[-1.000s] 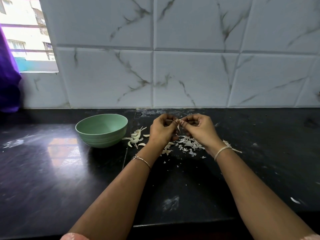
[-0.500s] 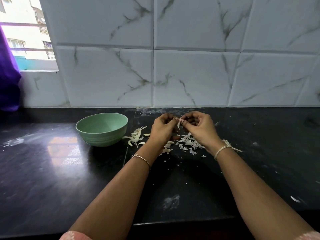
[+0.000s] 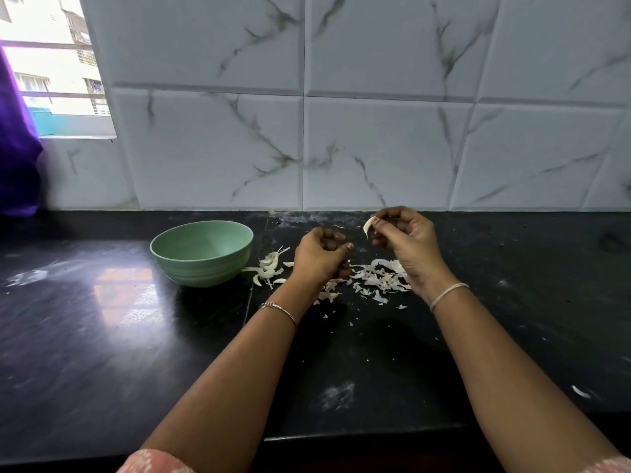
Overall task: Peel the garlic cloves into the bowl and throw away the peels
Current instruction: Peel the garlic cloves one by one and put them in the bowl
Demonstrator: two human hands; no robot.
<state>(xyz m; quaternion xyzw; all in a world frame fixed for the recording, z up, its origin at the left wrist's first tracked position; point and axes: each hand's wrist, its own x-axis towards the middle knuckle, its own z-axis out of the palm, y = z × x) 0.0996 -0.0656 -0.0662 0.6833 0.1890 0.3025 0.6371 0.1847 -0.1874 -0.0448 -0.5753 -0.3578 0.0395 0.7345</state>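
There are no words, numbers or signs to read here. The green bowl (image 3: 205, 268) has no writing on it, and the wall tiles (image 3: 375, 148) behind the bowl show only grey lines.

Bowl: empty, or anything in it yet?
Looks empty: the bowl stands upright and its visible inside is bare green. The near rim hides part of the bottom, so cannot tell fully.
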